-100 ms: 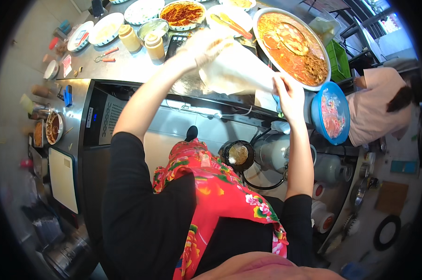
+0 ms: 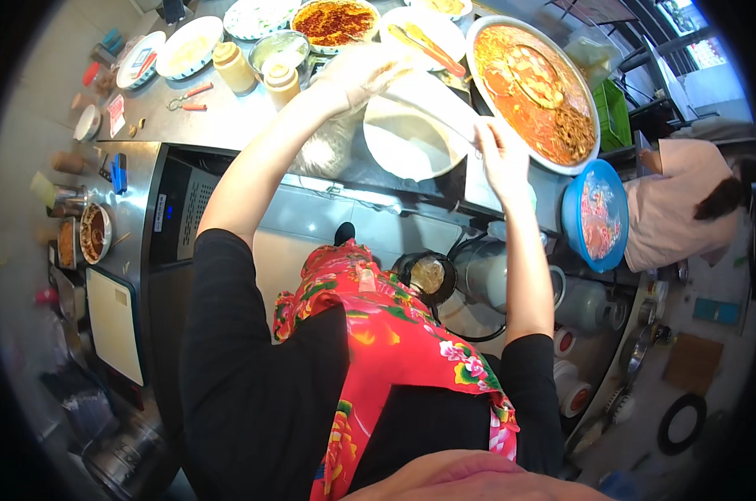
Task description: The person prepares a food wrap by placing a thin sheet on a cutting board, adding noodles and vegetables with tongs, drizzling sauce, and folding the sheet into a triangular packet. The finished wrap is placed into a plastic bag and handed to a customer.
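My left hand (image 2: 363, 79), seemingly in a thin clear glove, is raised over the counter with its fingers closed on one end of a thin white sheet or bag (image 2: 410, 142). My right hand (image 2: 500, 154) pinches the other end, farther right and nearer to me. Between the hands the top edge stretches as a pale band, and a rounded white part shows below it. Glare and blur hide whether it is a sheet or a bag. A squeeze bottle (image 2: 281, 83) stands beside my left wrist. Past my right hand sits a big pan of red broth (image 2: 512, 92).
Along the back are a bowl of chili flakes (image 2: 332, 23), a plate with tongs (image 2: 432, 42) and another squeeze bottle (image 2: 233, 68). A blue basin (image 2: 595, 213) stands at the right edge, near another person (image 2: 683, 200). Gas cylinders (image 2: 487, 271) stand below.
The white sheet or bag has dropped and spread into a rounder shape below my hands. My right hand has shifted slightly left; my left hand stays nearly in place.
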The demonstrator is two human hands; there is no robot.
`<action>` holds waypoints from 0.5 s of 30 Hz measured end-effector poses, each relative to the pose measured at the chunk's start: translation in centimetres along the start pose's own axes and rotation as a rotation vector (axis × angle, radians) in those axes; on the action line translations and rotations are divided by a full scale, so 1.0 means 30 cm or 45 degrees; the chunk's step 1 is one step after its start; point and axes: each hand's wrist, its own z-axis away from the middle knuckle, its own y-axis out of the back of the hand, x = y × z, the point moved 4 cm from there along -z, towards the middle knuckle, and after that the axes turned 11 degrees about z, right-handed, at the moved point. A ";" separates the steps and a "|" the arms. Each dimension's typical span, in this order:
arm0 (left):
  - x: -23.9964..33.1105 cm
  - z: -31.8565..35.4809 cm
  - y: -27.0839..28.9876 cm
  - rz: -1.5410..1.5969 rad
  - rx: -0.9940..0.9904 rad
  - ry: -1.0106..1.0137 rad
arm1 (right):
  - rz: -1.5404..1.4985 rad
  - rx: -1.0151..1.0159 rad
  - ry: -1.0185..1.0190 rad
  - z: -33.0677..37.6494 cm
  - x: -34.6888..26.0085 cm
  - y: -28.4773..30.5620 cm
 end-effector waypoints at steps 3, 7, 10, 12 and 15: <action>-0.141 0.106 -0.049 -0.044 -0.049 -0.062 | 0.276 -0.132 0.133 -0.013 0.071 -0.255; -0.336 0.443 -0.213 1.166 -0.270 1.238 | 0.507 -0.664 0.137 0.161 0.132 -0.574; -0.322 0.591 -0.263 0.257 -0.674 0.607 | 0.342 -0.557 0.399 0.299 0.131 -0.585; -0.249 0.648 -0.241 0.057 -0.494 0.211 | 0.352 -0.595 0.505 0.367 0.130 -0.539; -0.144 0.657 -0.263 0.093 -0.497 0.510 | 0.473 -0.698 0.647 0.363 0.100 -0.450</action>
